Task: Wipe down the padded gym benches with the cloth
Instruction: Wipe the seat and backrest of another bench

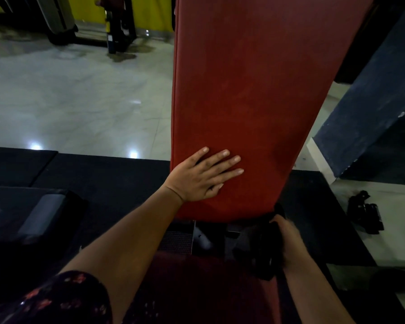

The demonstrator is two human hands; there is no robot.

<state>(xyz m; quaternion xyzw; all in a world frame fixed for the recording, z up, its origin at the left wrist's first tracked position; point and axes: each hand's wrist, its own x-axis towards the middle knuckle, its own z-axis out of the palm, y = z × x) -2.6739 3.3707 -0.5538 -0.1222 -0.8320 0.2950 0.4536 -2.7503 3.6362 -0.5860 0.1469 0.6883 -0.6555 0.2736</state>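
A long red padded bench back point(248, 94) runs away from me up the middle of the view. My left hand point(201, 175) lies flat on its near end, fingers straight and spread. Below the pad's near right corner my right hand point(288, 244) grips a dark cloth point(260, 251), bunched and blurred, over the black metal joint point(204, 237) between the back pad and the darker red seat pad point(204, 288) close to me.
Black rubber mats point(98, 178) lie under the bench. A dark padded bench end point(40, 216) sits at the left. Pale glossy floor point(80, 101) spreads beyond. A dark blue slanted panel point(374, 108) rises at the right, with a small black object point(365, 212) on the floor.
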